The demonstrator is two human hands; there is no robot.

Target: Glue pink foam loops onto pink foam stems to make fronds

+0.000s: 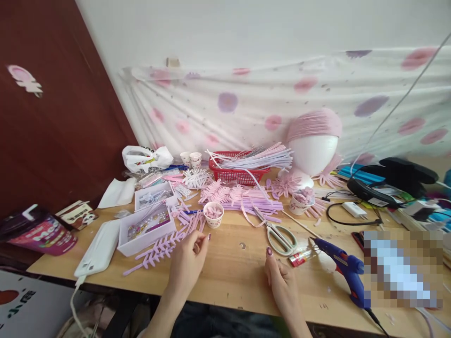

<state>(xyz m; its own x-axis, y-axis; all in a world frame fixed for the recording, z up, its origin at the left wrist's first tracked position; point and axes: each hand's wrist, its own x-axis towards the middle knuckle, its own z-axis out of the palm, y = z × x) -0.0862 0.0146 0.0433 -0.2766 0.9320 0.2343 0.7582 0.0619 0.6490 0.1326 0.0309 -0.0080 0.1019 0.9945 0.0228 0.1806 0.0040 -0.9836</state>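
My left hand (189, 257) is loosely closed above the table, with the fingers curled in and nothing visible in them. Beside it lies a lilac leafy branch made of pipe cleaners (155, 253). Just beyond that hand stands a paper cup (213, 220) filled with small pink pieces. My right hand (281, 278) rests near the front of the table, its fingers curled under and the thumb on top, with nothing seen in it. Closest to it are green-handled scissors (282, 240) and a lighter with a red label (299, 258).
A blue glue gun (343, 267) lies at right. Pipe cleaners fill a red basket (239, 176) at the back, beside a white foam head (313, 152). Bead boxes (146, 234), a power bank (98, 249) and a purple drink cup (42, 232) occupy the left.
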